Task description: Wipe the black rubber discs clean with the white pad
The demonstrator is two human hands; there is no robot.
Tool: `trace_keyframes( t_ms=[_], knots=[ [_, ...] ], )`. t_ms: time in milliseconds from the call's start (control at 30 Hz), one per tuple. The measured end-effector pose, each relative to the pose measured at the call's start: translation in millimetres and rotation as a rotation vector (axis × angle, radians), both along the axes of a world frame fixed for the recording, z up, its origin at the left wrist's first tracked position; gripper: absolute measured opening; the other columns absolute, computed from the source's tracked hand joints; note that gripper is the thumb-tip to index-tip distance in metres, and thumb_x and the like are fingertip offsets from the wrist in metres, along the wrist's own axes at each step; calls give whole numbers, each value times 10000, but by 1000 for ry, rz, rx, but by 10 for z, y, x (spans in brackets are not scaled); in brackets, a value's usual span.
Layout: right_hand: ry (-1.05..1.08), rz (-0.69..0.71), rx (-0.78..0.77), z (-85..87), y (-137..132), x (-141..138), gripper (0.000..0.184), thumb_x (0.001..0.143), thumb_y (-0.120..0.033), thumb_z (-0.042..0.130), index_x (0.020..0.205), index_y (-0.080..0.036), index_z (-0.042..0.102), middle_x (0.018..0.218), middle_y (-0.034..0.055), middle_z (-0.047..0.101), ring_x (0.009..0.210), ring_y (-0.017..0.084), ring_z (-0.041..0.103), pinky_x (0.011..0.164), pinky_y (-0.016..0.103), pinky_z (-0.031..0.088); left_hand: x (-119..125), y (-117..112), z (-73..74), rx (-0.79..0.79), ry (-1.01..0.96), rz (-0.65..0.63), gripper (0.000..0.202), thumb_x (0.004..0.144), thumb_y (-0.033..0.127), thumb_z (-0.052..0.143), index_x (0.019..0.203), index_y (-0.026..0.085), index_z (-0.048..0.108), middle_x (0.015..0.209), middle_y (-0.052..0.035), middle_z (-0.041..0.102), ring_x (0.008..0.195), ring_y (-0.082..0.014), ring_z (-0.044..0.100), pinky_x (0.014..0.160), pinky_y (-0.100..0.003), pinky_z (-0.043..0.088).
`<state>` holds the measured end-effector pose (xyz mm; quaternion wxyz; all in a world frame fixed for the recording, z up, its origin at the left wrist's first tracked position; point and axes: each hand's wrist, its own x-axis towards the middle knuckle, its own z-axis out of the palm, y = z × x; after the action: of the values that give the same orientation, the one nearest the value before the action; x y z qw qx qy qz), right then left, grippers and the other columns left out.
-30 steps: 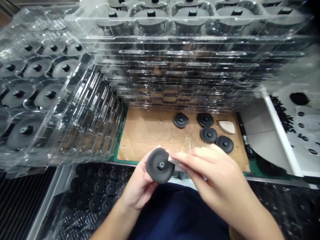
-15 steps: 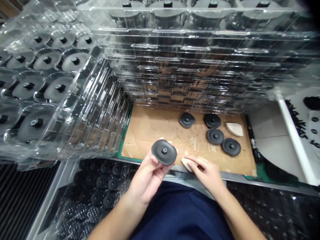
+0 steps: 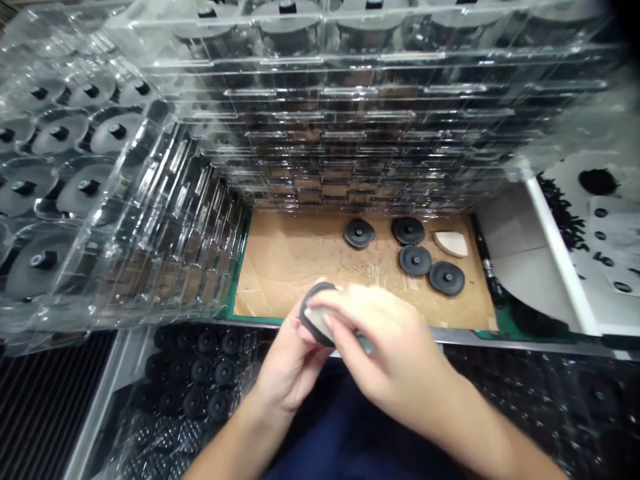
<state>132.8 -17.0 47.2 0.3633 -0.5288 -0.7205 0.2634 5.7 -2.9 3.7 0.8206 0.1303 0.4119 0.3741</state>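
Nearest, a dark navy garment [image 3: 350,447] lies under the wrists; just above it, the left hand [image 3: 287,377] holds a matte black round rubber-like disc [image 3: 311,312] tilted nearly edge-on, its lower edge resting in the curled left fingers, which are closed around it rather than spread. The right hand [image 3: 387,360] reaches across, its fingers closed together, pinching a pale cream wedge pad [image 3: 318,321] against the disc's face (only a sliver of the pad shows, and blur softens the grip, so its exact contact is hard to read). The step in hand looks like rubbing that face with the pad; the next move calls for turning the disc to reach another patch, or setting it down once the face is done. Below and left of the left fingers, black studded discs sit in a clear plastic tray [image 3: 135,433]; just past the fingertips spreads a brown cardboard sheet [image 3: 285,267] with a green mat edge [image 3: 235,293]; farther beyond the fingers, four black studded discs [image 3: 415,260] and a second cream wedge pad [image 3: 450,244] lie on it; farthest off, stacked clear plastic trays [image 3: 340,133] of grey-and-black discs rise behind the sheet.
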Motion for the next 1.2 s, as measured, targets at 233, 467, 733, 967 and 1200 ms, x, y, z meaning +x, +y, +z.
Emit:
trace_keyframes(
  t_ms=[233, 467, 733, 967, 1200],
  knots=[
    [56, 86, 4, -22, -108, 210, 210, 883, -108, 479, 1027, -156, 624, 771, 16, 652, 660, 134, 552, 630, 266, 436, -35, 47, 44, 44, -113, -20, 468, 577, 242, 831, 1024, 272, 695, 1021, -1, 719, 953, -157, 656, 855, -214, 511],
    [-6, -198, 10, 108, -180, 351, 234, 888, -130, 497, 1085, -199, 602, 885, 32, 684, 746, 150, 608, 667, 266, 458, 57, 40, 104, 66, -152, 16, 444, 599, 133, 807, 1006, 279, 705, 1012, 21, 731, 913, -128, 666, 824, -189, 522],
    [104, -111, -107, -230, -116, 372, 191, 899, -176, 487, 987, -192, 656, 833, 25, 690, 734, 141, 622, 668, 258, 478, -20, 97, 25, 42, -27, 84, 537, 611, 284, 811, 1122, 265, 650, 1073, -19, 705, 943, -157, 659, 824, -217, 533],
    [143, -317, -406, -765, -439, 433, 233, 882, -307, 513, 1025, -206, 666, 1025, 54, 716, 890, 196, 680, 691, 269, 539, -22, 104, -25, -19, -17, 118, 735, 608, 272, 815, 1280, 273, 519, 1089, -41, 688, 1035, -202, 627, 920, -295, 493],
    [176, -307, -156, -285, -235, 333, 192, 890, -243, 517, 1038, -235, 639, 1011, 32, 706, 872, 173, 662, 695, 253, 521, 10, 59, 0, 20, -16, 65, 681, 586, 325, 821, 1217, 253, 575, 1144, -49, 664, 1041, -200, 613, 870, -272, 511]
  ],
)
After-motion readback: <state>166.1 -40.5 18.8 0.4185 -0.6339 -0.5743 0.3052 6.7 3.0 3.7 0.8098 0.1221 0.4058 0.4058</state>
